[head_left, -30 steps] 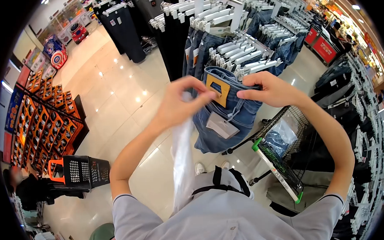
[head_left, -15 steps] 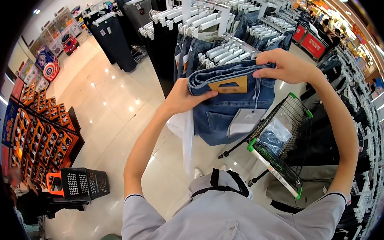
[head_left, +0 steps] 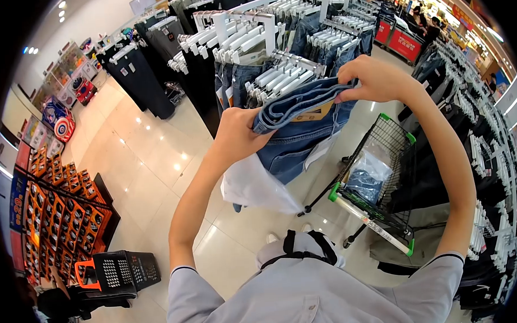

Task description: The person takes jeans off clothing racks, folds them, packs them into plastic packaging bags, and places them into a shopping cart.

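Folded blue jeans (head_left: 290,151) hang between my two hands, raised in front of the clothes rack. My left hand (head_left: 241,130) is closed on one end of the waistband, and my right hand (head_left: 376,80) pinches the other end. A tan label (head_left: 314,112) shows on the waistband, partly covered by a fold. Below it a white paper tag (head_left: 322,150) dangles. White translucent plastic (head_left: 256,184) hangs beneath my left hand; how it is held is hidden.
A cart (head_left: 380,173) with green corners holds bagged jeans at the right. Racks of jeans on white hangers (head_left: 278,80) stand ahead. Dark clothes line the right side. At the left are an orange display (head_left: 62,219), a black basket (head_left: 127,270) and a person in black (head_left: 54,302).
My left hand has gone from near the label to the waistband's end. The jeans, first bunched, were spread wider and are now tilted, with the fold's top edge facing me.
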{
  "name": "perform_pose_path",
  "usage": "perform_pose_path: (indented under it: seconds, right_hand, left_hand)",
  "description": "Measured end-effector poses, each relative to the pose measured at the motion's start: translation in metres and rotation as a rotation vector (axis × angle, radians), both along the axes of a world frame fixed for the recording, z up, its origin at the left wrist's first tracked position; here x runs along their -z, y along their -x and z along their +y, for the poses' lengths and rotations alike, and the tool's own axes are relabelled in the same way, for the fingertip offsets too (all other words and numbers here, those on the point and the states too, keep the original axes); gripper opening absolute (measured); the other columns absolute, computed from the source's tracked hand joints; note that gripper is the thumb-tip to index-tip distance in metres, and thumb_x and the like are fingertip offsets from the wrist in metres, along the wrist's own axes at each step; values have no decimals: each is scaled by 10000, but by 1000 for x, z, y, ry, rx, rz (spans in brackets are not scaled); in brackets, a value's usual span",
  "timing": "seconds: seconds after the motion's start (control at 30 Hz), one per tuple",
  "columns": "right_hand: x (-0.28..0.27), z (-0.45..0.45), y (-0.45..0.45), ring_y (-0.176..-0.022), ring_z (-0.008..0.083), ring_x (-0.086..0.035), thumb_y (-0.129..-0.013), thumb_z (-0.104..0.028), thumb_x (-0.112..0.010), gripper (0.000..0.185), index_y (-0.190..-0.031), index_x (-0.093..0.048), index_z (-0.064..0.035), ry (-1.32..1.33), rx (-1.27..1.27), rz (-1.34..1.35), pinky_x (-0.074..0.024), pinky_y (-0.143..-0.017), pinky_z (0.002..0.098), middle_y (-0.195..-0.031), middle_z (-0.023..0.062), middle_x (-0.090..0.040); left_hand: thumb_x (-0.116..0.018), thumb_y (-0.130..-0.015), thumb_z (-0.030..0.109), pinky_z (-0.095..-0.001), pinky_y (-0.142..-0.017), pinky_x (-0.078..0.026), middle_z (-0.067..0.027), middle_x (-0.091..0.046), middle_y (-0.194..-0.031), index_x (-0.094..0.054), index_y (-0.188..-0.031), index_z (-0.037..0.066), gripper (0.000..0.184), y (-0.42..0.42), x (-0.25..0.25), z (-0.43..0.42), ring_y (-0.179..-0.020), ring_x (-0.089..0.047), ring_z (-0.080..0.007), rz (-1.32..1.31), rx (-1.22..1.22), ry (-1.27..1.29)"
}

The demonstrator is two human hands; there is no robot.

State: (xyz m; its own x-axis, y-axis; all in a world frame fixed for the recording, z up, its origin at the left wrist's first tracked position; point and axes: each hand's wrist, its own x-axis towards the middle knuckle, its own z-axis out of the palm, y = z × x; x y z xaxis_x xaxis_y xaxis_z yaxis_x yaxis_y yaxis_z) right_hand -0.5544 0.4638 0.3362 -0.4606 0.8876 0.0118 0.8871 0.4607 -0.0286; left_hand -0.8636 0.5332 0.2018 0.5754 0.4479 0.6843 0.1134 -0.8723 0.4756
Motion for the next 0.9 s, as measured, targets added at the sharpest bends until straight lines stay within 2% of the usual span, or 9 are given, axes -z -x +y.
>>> perform_pose_path:
  seconds: [0.1, 0.17, 0.27, 0.37, 0.43, 0.53, 0.63, 0.77, 0.9]
  right_hand:
    - [4, -6, 11, -1102, 291, -611, -837, -229, -787, 389, -1162, -656, -60, 27, -80, 174, -470, -969, 391, -1103, 92, -678]
    - [7, -11, 22, -1223, 267, -597, -839, -188, -768, 623, -1404, -525, -89, -86, -182, 384, -426, -1092, 372, -1285, 99, -644]
    - [20, -3, 39, -1235, 263, -603, -851, -168, -741, 759, -1524, -397, -96, -5, -342, 493, -415, -1120, 374, -1378, 130, -600]
    - [13, -4, 59, -1239, 283, -601, -889, -183, -733, 710, -1513, -412, -75, 41, -325, 491, -440, -1096, 376, -1371, 148, -602]
    - [18, 9, 70, -1195, 293, -623, -970, -242, -670, 593, -1486, -448, -54, -125, -345, 484, -477, -1039, 371, -1334, 157, -622]
    - [16, 17, 78, -1149, 293, -638, -1074, -342, -498, 447, -1427, -538, -71, 158, -140, 421, -495, -974, 380, -1249, 175, -661]
    - [32, 27, 78, -1103, 292, -659, -1066, -366, -510, 457, -1411, -557, -69, 27, -228, 479, -503, -959, 376, -1203, 176, -684]
    - [41, 36, 83, -1053, 294, -678, -1041, -425, -540, 519, -1384, -575, -37, 125, -213, 555, -512, -937, 368, -1152, 174, -708]
    - [32, 32, 95, -955, 247, -687, -931, -468, -689, 570, -1256, -638, -2, 87, -336, 510, -518, -863, 361, -1061, 171, -722]
  left_hand:
    - [-812, -871, 236, -298, -530, -455, -122, -651, -635, -774, -961, 28, 230, 3, -11, -5, -538, -625, -223, 160, -100, 160]
    - [-798, -903, 239, -284, -567, -475, -80, -700, -686, -766, -998, 9, 251, 2, -8, -5, -595, -611, -82, -32, -16, 277]
    - [-776, -927, 227, -260, -661, -507, -44, -738, -820, -758, -1045, -7, 262, 4, -20, -12, -718, -620, -59, -112, 9, 528]
    - [-763, -940, 226, -247, -749, -529, -23, -756, -925, -746, -1105, -13, 291, 10, -36, -18, -826, -632, -54, -122, 1, 607]
    - [-772, -932, 220, -249, -802, -526, -28, -755, -982, -738, -1134, -8, 307, 15, -38, -19, -876, -640, -64, -161, 74, 635]
    - [-779, -924, 213, -253, -850, -520, -28, -750, -1034, -731, -1155, -5, 322, 22, -39, -19, -911, -645, -73, -190, 90, 684]
    - [-786, -918, 212, -256, -867, -514, -24, -747, -1035, -734, -1154, 4, 318, 25, -38, -23, -930, -642, -70, -212, 78, 775]
    - [-786, -919, 222, -254, -859, -513, -16, -745, -1027, -735, -1156, 10, 322, 25, -34, -25, -924, -640, -66, -204, 122, 750]
    - [-787, -921, 246, -247, -838, -508, 3, -735, -995, -739, -1151, 14, 331, 22, -35, -26, -909, -627, -55, -160, 171, 684]
